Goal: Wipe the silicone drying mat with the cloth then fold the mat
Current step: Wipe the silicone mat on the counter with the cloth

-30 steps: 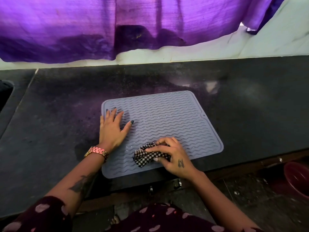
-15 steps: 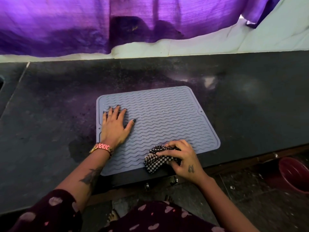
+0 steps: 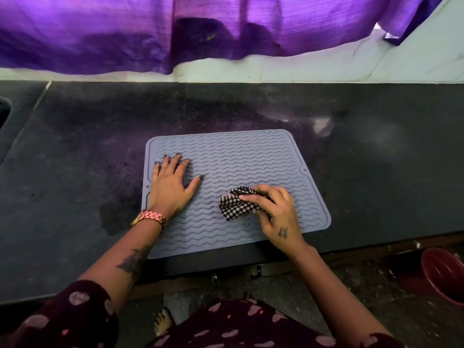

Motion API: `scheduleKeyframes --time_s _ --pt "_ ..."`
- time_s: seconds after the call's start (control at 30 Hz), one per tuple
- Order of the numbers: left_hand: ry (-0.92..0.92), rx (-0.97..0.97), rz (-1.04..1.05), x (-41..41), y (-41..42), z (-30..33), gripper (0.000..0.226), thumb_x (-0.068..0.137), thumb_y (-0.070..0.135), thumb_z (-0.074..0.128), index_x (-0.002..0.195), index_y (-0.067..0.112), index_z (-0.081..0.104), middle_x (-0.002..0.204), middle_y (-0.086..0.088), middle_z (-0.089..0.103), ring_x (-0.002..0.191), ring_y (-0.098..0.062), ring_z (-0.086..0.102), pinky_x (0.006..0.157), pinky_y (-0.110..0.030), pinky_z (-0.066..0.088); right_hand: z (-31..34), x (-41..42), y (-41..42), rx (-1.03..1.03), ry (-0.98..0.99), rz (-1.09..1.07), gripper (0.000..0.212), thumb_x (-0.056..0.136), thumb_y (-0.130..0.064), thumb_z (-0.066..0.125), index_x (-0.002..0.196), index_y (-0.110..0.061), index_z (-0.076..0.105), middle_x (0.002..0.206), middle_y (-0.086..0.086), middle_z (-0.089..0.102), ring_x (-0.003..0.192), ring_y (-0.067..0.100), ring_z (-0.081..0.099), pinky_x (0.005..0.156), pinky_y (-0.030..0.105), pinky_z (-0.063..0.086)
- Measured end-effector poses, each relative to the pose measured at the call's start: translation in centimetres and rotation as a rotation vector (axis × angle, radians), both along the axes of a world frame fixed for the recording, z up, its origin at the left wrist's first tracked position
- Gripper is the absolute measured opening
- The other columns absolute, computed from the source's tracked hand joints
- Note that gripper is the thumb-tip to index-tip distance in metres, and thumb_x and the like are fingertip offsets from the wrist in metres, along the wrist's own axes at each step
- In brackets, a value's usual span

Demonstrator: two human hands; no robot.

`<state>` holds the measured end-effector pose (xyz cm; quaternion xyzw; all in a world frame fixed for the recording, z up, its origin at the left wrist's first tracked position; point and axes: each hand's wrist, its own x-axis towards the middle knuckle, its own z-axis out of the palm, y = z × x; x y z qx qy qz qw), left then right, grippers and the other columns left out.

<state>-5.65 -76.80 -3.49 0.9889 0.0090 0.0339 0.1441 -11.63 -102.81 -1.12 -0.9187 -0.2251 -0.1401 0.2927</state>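
Mat (image 3: 251,156) lies flat on the dark counter (image 3: 75,146), long axis running left to right, near edge at or just over the counter's front edge. Ridged wavy surface up; small hole at its right edge.

Left hand (image 3: 170,187): palm down, fingers straight and spread, pressing the mat's left part. Holds nothing; acts as an anchor. Watch (image 3: 150,218) on that wrist.

Right hand (image 3: 273,212): fingers curled round the bunched checked cloth (image 3: 237,203), gripping it against the mat's near-right area. Cloth sticks out to the left of the fingers, toward the left hand.

Judgement: wiping step in hand; fold not yet begun, mat fully unfolded.

Key relation: the unwiped-looking span lies far and left of the cloth, the far half of the mat above both hands, and the strip between the thumbs. Right hand is the nearer one to the right and far-right zones; the left zone sits under the anchoring hand, so that hand would likely need to shift before the cloth reaches there.

Risk: mat sliding off the front edge if the anchor lifts.

Also: purple curtain (image 3: 125,33) behind; red tub (image 3: 442,275) on the floor, right.
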Motion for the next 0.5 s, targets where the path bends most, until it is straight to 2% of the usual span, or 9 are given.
scheduleKeyframes --time_s 0.13,0.27,0.37,0.5 --pt "-0.014 -0.026 0.012 -0.2 -0.2 0.4 0.077 0.082 0.066 0.023 0.144 0.021 0.035 0.155 -0.003 0.024 0.145 -0.023 0.013 0.119 -0.040 0.002 -0.7 0.3 0.2 -0.173 0.051 -0.013 0.044 0.083 -0.009 0.060 0.121 -0.032 0.061 0.122 0.000 0.059 0.107 0.027 0.050 0.085 0.043 0.040" --pt "-0.028 -0.039 0.026 -0.2 -0.2 0.5 0.076 0.081 0.066 0.027 0.143 0.022 0.038 0.154 -0.002 0.027 0.144 -0.022 0.016 0.119 -0.039 0.004 -0.5 1.7 -0.1 -0.067 0.022 0.040 0.043 0.081 -0.005 0.061 0.117 -0.028 0.064 0.117 0.002 0.061 0.102 0.026 0.052 0.083 0.043 0.041" --pt "-0.042 -0.061 0.039 -0.3 -0.3 0.6 0.076 0.080 0.066 0.030 0.142 0.022 0.040 0.153 -0.002 0.030 0.144 -0.021 0.018 0.119 -0.039 0.004 -0.1 3.8 0.1 -0.026 -0.059 -0.013 0.045 0.079 -0.001 0.063 0.117 -0.026 0.065 0.115 0.005 0.061 0.100 0.026 0.051 0.083 0.038 0.040" --pt "-0.053 -0.081 0.052 -0.3 -0.4 0.6 0.075 0.080 0.066 0.032 0.140 0.023 0.042 0.152 -0.001 0.032 0.143 -0.021 0.021 0.119 -0.038 0.005 -0.9 4.9 0.7 -0.206 -0.019 0.023 0.044 0.085 -0.014 0.062 0.125 -0.031 0.057 0.123 0.006 0.058 0.106 0.028 0.051 0.086 0.042 0.039"
